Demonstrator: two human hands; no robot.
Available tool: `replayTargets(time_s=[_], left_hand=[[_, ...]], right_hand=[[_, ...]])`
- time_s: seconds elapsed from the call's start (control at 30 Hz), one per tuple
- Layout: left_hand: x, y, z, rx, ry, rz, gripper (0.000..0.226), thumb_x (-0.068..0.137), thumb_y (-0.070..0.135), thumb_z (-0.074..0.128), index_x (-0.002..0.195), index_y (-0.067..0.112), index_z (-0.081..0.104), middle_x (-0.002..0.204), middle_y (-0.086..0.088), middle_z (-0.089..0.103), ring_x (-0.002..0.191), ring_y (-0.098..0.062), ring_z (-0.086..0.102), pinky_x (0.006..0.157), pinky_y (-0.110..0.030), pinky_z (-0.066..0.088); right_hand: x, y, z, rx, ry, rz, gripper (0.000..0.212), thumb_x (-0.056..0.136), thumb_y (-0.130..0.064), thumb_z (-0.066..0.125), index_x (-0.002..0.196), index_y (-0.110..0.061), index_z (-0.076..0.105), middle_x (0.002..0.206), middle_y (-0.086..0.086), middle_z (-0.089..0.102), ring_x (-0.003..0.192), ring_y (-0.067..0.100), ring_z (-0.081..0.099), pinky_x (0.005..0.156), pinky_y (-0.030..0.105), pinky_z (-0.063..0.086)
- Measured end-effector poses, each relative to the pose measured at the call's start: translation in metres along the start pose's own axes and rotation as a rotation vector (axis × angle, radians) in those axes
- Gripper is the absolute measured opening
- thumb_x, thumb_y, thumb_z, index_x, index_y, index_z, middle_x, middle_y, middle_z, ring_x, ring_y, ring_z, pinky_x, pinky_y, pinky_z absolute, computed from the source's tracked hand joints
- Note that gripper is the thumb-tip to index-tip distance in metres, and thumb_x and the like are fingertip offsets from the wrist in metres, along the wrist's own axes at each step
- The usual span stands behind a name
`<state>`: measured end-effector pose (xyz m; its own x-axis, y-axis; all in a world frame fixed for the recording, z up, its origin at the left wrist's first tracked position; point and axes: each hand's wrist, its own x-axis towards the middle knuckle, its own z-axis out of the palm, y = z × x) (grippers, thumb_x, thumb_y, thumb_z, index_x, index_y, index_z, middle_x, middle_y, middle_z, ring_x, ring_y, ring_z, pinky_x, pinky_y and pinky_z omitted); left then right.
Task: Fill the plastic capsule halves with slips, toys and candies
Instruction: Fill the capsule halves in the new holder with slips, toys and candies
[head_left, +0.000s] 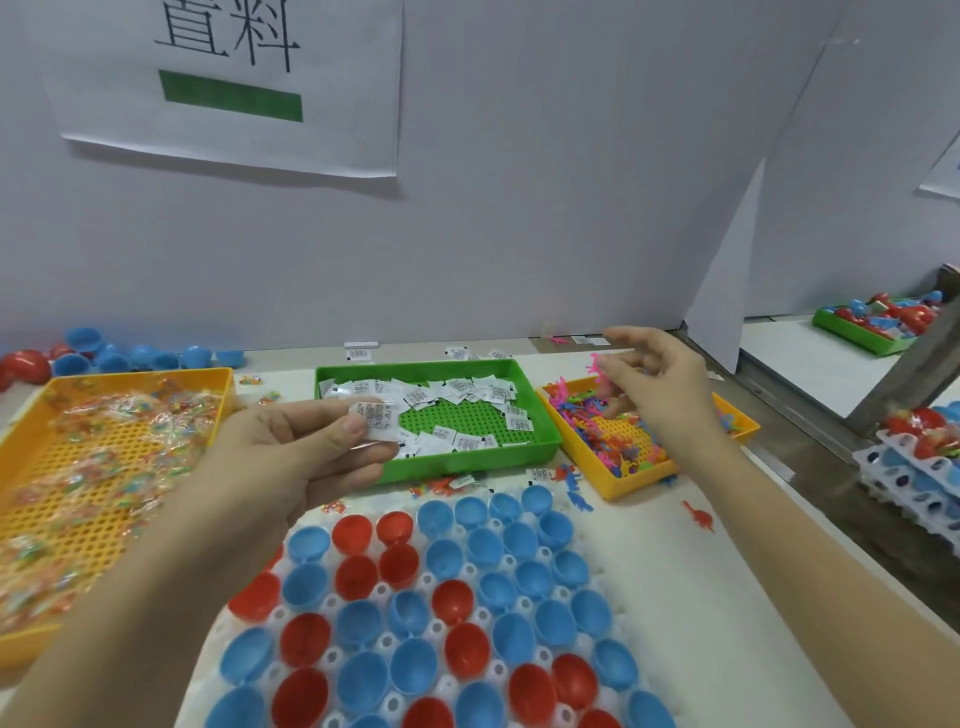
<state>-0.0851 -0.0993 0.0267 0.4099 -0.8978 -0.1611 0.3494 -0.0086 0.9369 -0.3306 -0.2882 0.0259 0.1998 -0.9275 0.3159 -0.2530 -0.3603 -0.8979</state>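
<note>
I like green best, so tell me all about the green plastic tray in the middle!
The green plastic tray is a shallow rectangle with low walls and a holed floor. It lies flat on the table between two orange trays. Small white printed slips lie along its back and right side, the middle bare. The left hand, pinching one slip, hides its front left corner.

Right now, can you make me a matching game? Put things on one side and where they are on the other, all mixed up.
Things:
1. slips
2. toys
3. candies
4. capsule halves

Places:
A. white rack
B. left yellow tray
C. green tray
D. right yellow tray

Pairs: 1-C, 2-D, 3-B, 4-A
</note>
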Motion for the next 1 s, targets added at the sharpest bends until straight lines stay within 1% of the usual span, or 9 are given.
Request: replayTargets(time_s=[0.07,0.13,0.27,0.4,0.5,0.57,0.77,0.9,1.0], left_hand=[[0.0,-0.001,0.004,-0.017,0.002,-0.003,0.027,0.072,0.009,0.064,0.097,-0.001,0.066,0.077,-0.02,0.074,0.069,-0.021,0.075,0.053,-0.019,0.057],[-0.001,-0.002,0.008,-0.029,0.009,-0.012,0.016,0.082,0.003,0.061,0.097,-0.001,0.066,0.075,-0.019,0.074,0.067,-0.02,0.075,0.053,-0.018,0.056],[-0.003,0.0,0.008,-0.034,0.02,-0.022,0.011,0.089,0.0,0.059,0.098,-0.001,0.066,0.077,-0.019,0.074,0.068,-0.019,0.075,0.054,-0.018,0.056],[-0.005,0.005,0.005,-0.003,0.0,0.018,0.012,0.09,0.004,0.06,0.096,0.001,0.071,0.087,-0.019,0.075,0.074,-0.018,0.075,0.059,-0.019,0.058],[-0.008,0.009,0.001,-0.015,-0.048,0.04,0.013,0.091,0.005,0.06,0.094,0.005,0.072,0.084,-0.012,0.077,0.075,-0.016,0.075,0.061,-0.018,0.059],[-0.009,0.012,-0.002,-0.04,-0.072,0.034,0.013,0.09,0.005,0.059,0.095,0.005,0.072,0.086,-0.012,0.077,0.075,-0.015,0.075,0.062,-0.019,0.059],[-0.01,0.015,-0.008,-0.047,-0.096,0.049,0.016,0.089,0.007,0.061,0.099,0.003,0.071,0.089,-0.012,0.077,0.076,-0.016,0.075,0.06,-0.018,0.058],[-0.011,0.017,-0.009,-0.061,-0.154,0.059,0.027,0.074,0.016,0.065,0.098,0.005,0.072,0.092,-0.01,0.077,0.082,-0.018,0.075,0.061,-0.018,0.058],[-0.011,0.018,-0.013,-0.057,-0.187,0.039,0.03,0.074,0.017,0.065,0.101,0.005,0.071,0.094,-0.012,0.077,0.085,-0.02,0.075,0.063,-0.019,0.059]], right_hand=[[-0.016,-0.027,0.019,0.217,-0.116,-0.008,0.022,0.085,-0.006,0.069,0.104,-0.017,0.066,0.072,0.001,0.071,0.059,0.015,0.068,0.05,0.024,0.055],[-0.032,-0.049,0.041,0.356,-0.245,-0.01,0.02,0.082,-0.006,0.07,0.099,-0.014,0.068,0.074,0.001,0.072,0.06,0.015,0.067,0.052,0.023,0.055],[-0.054,-0.075,0.079,0.38,-0.406,-0.015,0.015,0.082,0.001,0.069,0.089,-0.012,0.071,0.072,-0.001,0.071,0.062,0.012,0.066,0.055,0.022,0.055],[-0.063,-0.086,0.102,0.301,-0.565,-0.042,0.021,0.081,0.002,0.071,0.093,-0.015,0.071,0.081,-0.001,0.073,0.063,0.015,0.069,0.06,0.022,0.056],[-0.061,-0.09,0.109,0.316,-0.568,-0.044,0.029,0.077,0.004,0.073,0.098,-0.016,0.069,0.082,0.0,0.071,0.06,0.019,0.068,0.059,0.023,0.056],[-0.058,-0.092,0.108,0.327,-0.565,-0.054,0.032,0.074,0.003,0.075,0.1,-0.016,0.069,0.083,0.002,0.071,0.063,0.022,0.068,0.061,0.025,0.057],[-0.062,-0.097,0.107,0.344,-0.578,-0.149,0.028,0.07,-0.005,0.076,0.095,-0.015,0.07,0.082,0.001,0.076,0.069,0.016,0.072,0.062,0.021,0.056],[-0.058,-0.098,0.109,0.361,-0.621,-0.021,0.027,0.073,0.002,0.075,0.096,-0.012,0.069,0.084,0.004,0.076,0.067,0.017,0.071,0.06,0.02,0.055],[-0.053,-0.101,0.108,0.371,-0.68,0.058,0.029,0.071,0.002,0.075,0.097,-0.01,0.068,0.083,0.007,0.075,0.069,0.018,0.072,0.06,0.02,0.056]])
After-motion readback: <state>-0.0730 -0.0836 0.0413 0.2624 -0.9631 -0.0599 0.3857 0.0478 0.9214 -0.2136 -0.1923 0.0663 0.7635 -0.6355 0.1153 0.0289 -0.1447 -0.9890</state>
